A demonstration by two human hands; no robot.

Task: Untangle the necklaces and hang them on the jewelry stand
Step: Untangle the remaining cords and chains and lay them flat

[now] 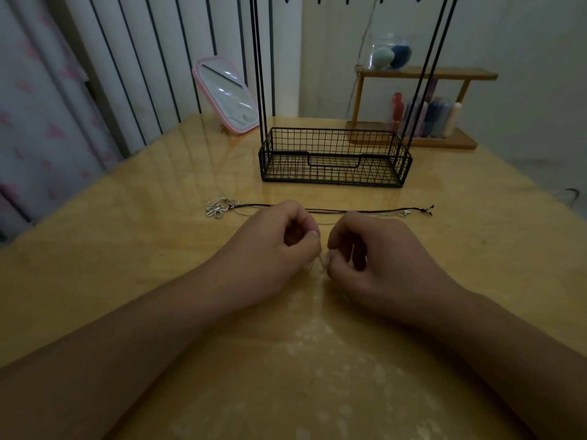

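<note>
Thin silver-coloured necklace chain (324,260) sits bunched between the two hands, near the middle of the glossy yellow wooden table (476,249). In the head view, the left hand (273,246) has its fingers curled in, thumb and forefinger pinching the chain's left side. The right hand (378,252) is curled the same way and pinches the chain's right side, its fingertips almost touching the left hand's. Just beyond the knuckles, dark cord necklaces (365,211) lie stretched in a line parallel to the table's far edge, with a cluster of silver pendants (219,207) at their left end and small clasps at the right. Farther back stands the black wire jewelry stand (333,157), its basket base resting on the table and thin uprights rising out of view. A pink-framed mirror (227,95) leans toward the far left corner. A wooden shelf with bottles (419,112) stands at the far right corner.
</note>
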